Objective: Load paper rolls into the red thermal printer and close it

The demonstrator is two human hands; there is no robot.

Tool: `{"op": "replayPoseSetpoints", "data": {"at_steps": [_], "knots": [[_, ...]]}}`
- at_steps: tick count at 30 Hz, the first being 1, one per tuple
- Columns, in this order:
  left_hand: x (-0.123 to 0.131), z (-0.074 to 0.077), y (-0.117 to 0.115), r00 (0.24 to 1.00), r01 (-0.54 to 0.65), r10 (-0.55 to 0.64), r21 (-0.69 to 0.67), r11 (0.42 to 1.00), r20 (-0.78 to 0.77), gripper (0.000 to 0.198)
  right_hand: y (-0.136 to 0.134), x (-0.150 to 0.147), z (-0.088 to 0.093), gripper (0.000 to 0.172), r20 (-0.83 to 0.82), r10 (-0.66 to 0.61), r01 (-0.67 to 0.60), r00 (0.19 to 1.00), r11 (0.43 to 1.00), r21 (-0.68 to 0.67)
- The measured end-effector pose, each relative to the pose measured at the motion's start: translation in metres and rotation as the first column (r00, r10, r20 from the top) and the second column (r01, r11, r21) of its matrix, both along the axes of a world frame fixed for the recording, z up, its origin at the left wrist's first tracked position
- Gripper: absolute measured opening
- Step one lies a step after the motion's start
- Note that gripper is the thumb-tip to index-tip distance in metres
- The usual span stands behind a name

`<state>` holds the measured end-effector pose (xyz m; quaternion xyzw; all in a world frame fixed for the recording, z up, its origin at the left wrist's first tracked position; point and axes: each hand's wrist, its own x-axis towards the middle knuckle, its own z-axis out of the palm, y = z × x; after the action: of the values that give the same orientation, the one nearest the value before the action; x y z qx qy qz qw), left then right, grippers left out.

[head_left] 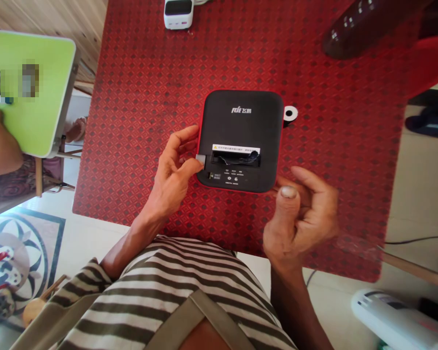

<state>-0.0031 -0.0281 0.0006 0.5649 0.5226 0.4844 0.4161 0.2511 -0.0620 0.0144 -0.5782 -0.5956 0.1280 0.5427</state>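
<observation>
A black receipt printer with red sides and FEIE lettering lies on the red patterned table. A dark crumpled strip shows in its slot, below a white warning label. My left hand grips the printer's left edge, its thumb on a grey latch and its fingers along the side. By the lower right corner is my right hand, its fingers loosely bent and apart; one fingertip is partly hidden at the printer's edge. A paper roll with a white end sits just right of the printer.
At the table's far edge stands a white device with a dark top. A dark bottle-like object is at the upper right. On the left, another person's arm rests by a green table. A white appliance stands lower right.
</observation>
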Motion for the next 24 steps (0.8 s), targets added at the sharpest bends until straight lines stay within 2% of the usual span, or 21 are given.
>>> {"op": "replayPoseSetpoints", "data": {"at_steps": [5, 9, 11, 14, 16, 19, 21, 24], "knots": [[0.003, -0.005, 0.001, 0.993, -0.010, 0.017, -0.065, 0.998, 0.120, 0.055, -0.002, -0.001, 0.001, 0.044, 0.010, -0.017, 0.017, 1.000, 1.000, -0.018], [0.008, -0.003, 0.000, 0.965, -0.042, 0.069, -0.109, 0.993, 0.254, 0.060, 0.000, 0.003, 0.011, 0.048, 0.034, -0.010, 0.013, 0.999, 0.995, -0.101], [0.010, -0.002, -0.001, 0.949, -0.046, 0.078, -0.112, 0.993, 0.307, 0.063, 0.006, 0.008, 0.022, 0.043, 0.073, -0.004, 0.013, 0.997, 0.993, -0.116], [0.010, -0.002, -0.002, 0.942, -0.029, 0.055, -0.084, 0.996, 0.331, 0.066, 0.028, 0.013, 0.045, 0.023, 0.263, 0.039, -0.037, 0.964, 0.999, -0.009], [0.010, -0.005, -0.002, 0.944, -0.022, 0.040, -0.059, 0.998, 0.327, 0.068, 0.050, 0.010, 0.060, 0.019, 0.406, 0.173, -0.207, 0.897, 0.978, 0.040], [0.010, -0.008, -0.002, 0.947, -0.036, 0.041, -0.022, 0.999, 0.318, 0.069, 0.086, -0.001, 0.070, 0.022, 0.523, 0.409, -0.446, 0.748, 0.893, -0.061], [0.011, -0.008, -0.004, 0.948, -0.047, 0.050, -0.017, 0.999, 0.313, 0.068, 0.108, -0.009, 0.068, 0.024, 0.573, 0.516, -0.490, 0.637, 0.845, -0.215], [0.012, -0.004, -0.007, 0.946, -0.049, 0.065, -0.059, 0.997, 0.317, 0.065, 0.134, -0.019, 0.059, 0.021, 0.601, 0.634, -0.476, 0.487, 0.769, -0.426]]}}
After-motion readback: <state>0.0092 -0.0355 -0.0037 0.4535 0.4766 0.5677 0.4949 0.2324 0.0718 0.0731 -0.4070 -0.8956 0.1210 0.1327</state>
